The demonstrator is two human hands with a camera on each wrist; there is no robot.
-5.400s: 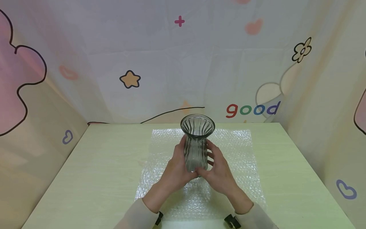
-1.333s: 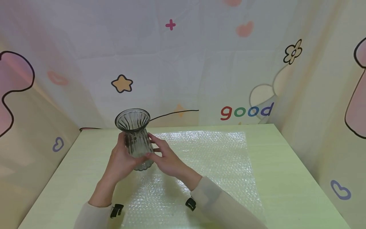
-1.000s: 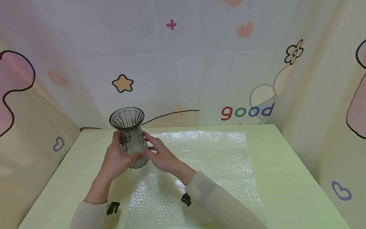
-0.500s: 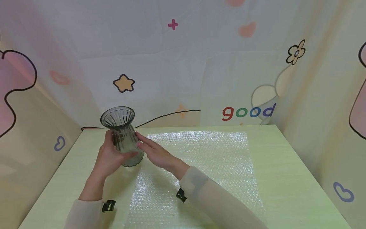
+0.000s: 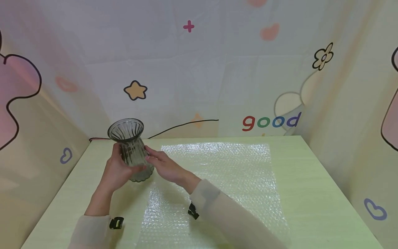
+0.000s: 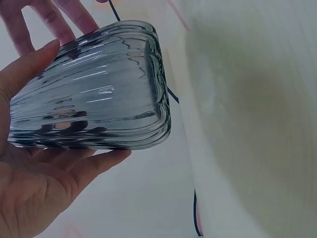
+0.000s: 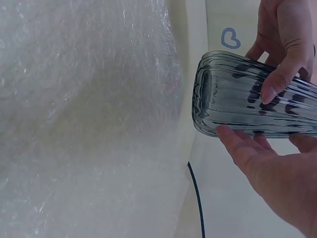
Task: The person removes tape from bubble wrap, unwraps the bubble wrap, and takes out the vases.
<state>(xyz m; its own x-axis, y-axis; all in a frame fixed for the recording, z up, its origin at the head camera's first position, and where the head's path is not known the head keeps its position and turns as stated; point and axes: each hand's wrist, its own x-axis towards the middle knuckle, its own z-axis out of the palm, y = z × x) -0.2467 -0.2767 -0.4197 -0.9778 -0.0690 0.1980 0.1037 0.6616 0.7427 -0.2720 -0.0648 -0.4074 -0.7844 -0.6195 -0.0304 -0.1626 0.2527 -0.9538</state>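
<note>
A smoky grey ribbed glass vase (image 5: 133, 155) with a flared rim is held over the left part of the table, its mouth leaning to the left. My left hand (image 5: 116, 171) grips its left side, thumb across the front; the left wrist view shows that thumb (image 6: 32, 64) lying over the glass. On the opposite side my right hand (image 5: 168, 168) rests against the vase with fairly straight fingers, as the right wrist view shows with the fingers (image 7: 242, 148) along the glass. The vase's base (image 6: 161, 89) hangs clear of the tabletop.
A sheet of bubble wrap (image 5: 230, 186) lies flat across the middle of the pale table (image 5: 314, 193). Behind stands a printed cloth backdrop (image 5: 199, 79), with more cloth at both sides. Each sleeve cuff has a black clip-like piece (image 5: 116, 223) near it.
Both hands have carried the vase from above the bubble wrap to the left, and it has tilted. The right thumb has slid from the vase's front to its right side.
</note>
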